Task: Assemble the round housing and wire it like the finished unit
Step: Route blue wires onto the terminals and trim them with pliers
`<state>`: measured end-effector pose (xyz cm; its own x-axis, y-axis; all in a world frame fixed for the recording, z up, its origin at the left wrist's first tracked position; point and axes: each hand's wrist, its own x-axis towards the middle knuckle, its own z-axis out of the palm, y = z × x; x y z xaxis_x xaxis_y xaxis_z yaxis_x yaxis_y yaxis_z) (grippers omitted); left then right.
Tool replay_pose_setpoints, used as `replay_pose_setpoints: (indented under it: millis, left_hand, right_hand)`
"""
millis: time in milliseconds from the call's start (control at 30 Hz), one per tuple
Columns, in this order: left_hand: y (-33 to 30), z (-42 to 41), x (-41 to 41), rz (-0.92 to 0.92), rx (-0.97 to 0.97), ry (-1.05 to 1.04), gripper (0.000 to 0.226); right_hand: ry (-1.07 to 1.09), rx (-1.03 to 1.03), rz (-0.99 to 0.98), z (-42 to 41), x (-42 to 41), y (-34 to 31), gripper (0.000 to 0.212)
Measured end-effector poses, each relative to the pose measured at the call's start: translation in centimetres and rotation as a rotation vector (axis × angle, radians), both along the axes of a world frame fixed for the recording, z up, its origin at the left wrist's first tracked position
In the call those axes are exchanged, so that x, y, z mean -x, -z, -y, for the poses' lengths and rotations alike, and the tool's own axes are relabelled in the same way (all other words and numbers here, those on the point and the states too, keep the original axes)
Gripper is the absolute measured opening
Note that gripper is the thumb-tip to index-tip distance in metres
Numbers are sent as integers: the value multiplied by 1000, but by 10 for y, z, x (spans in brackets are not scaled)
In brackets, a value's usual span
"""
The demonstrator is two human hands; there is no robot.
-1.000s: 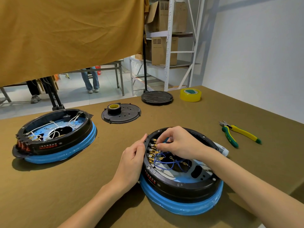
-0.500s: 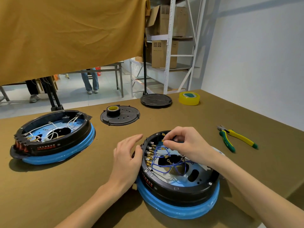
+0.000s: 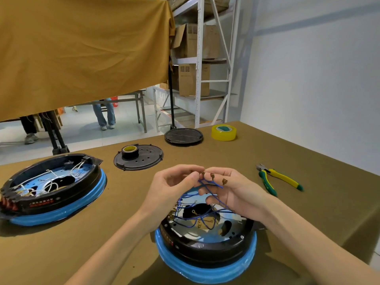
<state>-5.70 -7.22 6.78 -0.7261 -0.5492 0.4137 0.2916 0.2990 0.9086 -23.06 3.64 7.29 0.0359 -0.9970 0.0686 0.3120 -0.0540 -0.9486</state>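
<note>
A round black housing on a blue ring sits near the table's front edge, with blue wires looping over its shiny inner plate. My right hand is raised above it, palm toward me, holding several blue wires whose brass terminals stick up between the fingers. My left hand pinches one terminal end at the right hand's fingertips. The finished unit, with white wires, lies at the left.
A black perforated cover with a tape roll on it lies behind the hands. Farther back are a black round lid and a yellow tape roll. Green-yellow cutters lie at the right.
Both hands have lifted off the housing. The right hand pulled the blue wires up out of it, and the left hand left the rim and came up to pinch a terminal.
</note>
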Motion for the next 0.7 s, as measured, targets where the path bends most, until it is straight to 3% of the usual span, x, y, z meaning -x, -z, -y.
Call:
replay_pose_setpoints:
  millis: [167, 300, 400, 467, 567, 633, 700]
  left_hand:
    - [0, -3, 13, -11, -22, 6, 14]
    - [1, -9, 22, -4, -16, 38, 4]
    - [0, -4, 27, -32, 9, -68, 3]
    - [-2, 1, 28, -52, 58, -138, 2]
    - [0, 5, 32, -19, 135, -213, 5]
    - [5, 6, 37, 23, 176, -255, 8]
    - [10, 8, 40, 71, 214, -260, 8]
  right_hand:
    - [48, -58, 65, -7, 3, -5, 7]
    - [56, -85, 84, -10, 15, -6, 11]
    - [301, -68, 14, -8, 41, -5, 8]
    - [677, -62, -310, -4, 66, 3, 9]
    - [1116, -239, -1009, 3, 101, 25, 17]
    - [1121, -548, -1368, 4, 120, 41, 42]
    - [1020, -856, -1522, 1, 139, 55, 72]
